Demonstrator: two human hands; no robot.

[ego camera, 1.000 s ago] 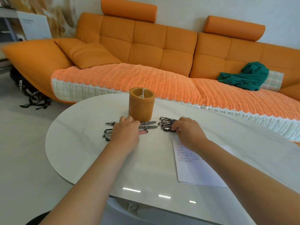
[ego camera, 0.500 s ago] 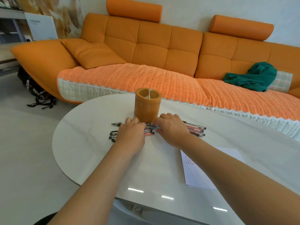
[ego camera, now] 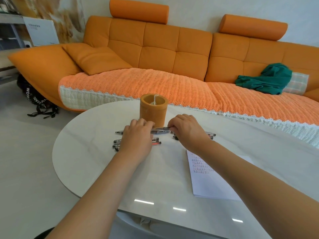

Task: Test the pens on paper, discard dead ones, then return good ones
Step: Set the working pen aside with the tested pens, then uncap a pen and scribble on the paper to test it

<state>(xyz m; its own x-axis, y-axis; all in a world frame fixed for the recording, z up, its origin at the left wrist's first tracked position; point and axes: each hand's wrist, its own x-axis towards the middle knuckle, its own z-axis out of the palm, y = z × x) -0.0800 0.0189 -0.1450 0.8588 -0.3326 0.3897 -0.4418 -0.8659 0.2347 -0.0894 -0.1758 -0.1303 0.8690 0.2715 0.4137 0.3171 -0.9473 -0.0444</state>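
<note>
An orange cylindrical pen holder (ego camera: 153,110) stands on the white oval table (ego camera: 96,169). Several pens lie in front of it in two groups: a left pile (ego camera: 117,144) and a right pile (ego camera: 211,135). My left hand (ego camera: 136,141) lies over the left pile, its fingers curled down on the rearmost pen (ego camera: 161,131), just in front of the holder. My right hand (ego camera: 187,132) pinches the right end of that same pen with its fingertips. A sheet of paper (ego camera: 212,180) with rows of test scribbles lies to the right, partly under my right forearm.
An orange sofa (ego camera: 172,54) with a woven cover runs behind the table, with a green cloth (ego camera: 265,80) on its right seat. A black bag (ego camera: 37,102) lies on the floor at the left. The table's near edge (ego camera: 155,216) is close to me.
My right hand left the right pile and slid left to the pen in front of the holder, now pinching its end. My left hand stayed on the left pile. The view shifted slightly.
</note>
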